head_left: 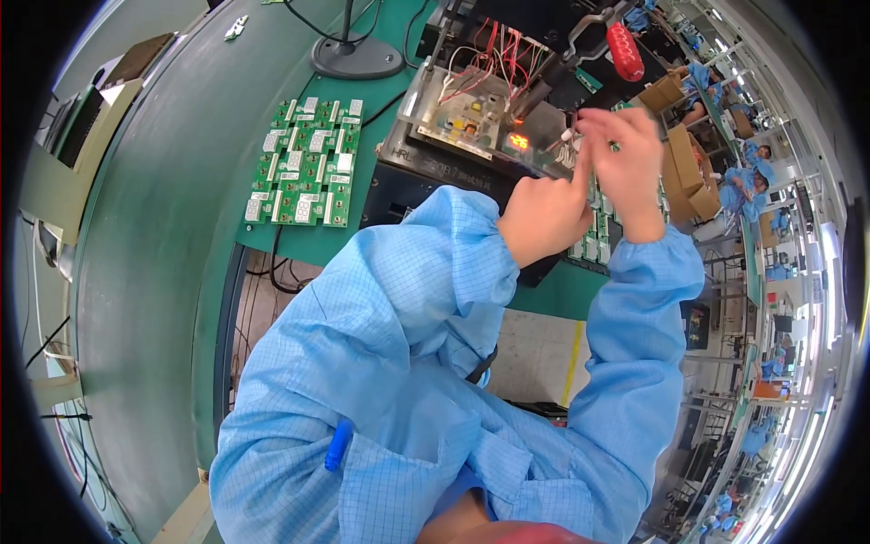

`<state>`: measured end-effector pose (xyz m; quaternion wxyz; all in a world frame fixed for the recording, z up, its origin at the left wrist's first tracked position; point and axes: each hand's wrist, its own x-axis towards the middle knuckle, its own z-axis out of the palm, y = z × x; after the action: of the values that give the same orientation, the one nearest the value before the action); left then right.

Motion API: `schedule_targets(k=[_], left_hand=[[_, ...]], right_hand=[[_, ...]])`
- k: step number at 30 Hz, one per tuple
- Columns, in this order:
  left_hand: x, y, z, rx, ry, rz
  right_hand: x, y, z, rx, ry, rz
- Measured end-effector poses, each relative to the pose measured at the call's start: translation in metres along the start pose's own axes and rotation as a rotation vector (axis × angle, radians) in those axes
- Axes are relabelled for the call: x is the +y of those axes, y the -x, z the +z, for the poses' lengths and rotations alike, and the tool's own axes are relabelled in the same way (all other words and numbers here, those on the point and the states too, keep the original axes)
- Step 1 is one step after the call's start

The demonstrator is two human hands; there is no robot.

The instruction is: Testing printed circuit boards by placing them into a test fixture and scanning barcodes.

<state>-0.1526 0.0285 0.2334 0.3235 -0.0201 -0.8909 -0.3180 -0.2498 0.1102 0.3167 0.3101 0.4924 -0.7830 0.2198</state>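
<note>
My left hand (548,213) is over the front right of a test fixture (399,145), its index finger stretched forward and the other fingers curled. Right beside that fingertip is my right hand (630,159), slightly blurred, its fingers reaching left. Whether either hand grips anything small is hard to make out. White connectors (566,145) sit close to the fingertips. On the fixture, a small display (518,140) glows orange-red, and red and white wires (494,68) run above a circuit board (471,113). Partly under my hands lies a panel of green boards (594,247).
A red-handled toggle clamp (625,52) rises over the fixture. To the left, another panel of green circuit boards (304,163) lies on the green bench (263,238). Behind it is a round black stand base (356,59). Cardboard boxes (686,172) stand at the right; people work farther off.
</note>
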Motion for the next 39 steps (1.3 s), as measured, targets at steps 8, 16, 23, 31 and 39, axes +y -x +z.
schedule_targets(k=[8,16,23,31,39], left_hand=[[-0.005,0.0,0.007,-0.002,0.056,0.034],[-0.004,-0.001,0.006,-0.03,0.037,0.006],[-0.005,-0.001,0.002,-0.072,0.057,-0.031],[-0.009,0.03,-0.024,0.028,0.182,0.161],[-0.03,0.024,-0.031,0.062,-0.001,0.331]], right_hand=[[0.0,-0.003,0.001,-0.023,0.034,0.006],[0.004,-0.001,-0.002,-0.095,0.011,0.0],[0.0,-0.003,-0.007,-0.127,-0.045,0.125],[-0.023,-0.059,-0.019,0.34,0.104,-0.358],[0.034,-0.202,-0.025,0.336,-0.599,-0.031]])
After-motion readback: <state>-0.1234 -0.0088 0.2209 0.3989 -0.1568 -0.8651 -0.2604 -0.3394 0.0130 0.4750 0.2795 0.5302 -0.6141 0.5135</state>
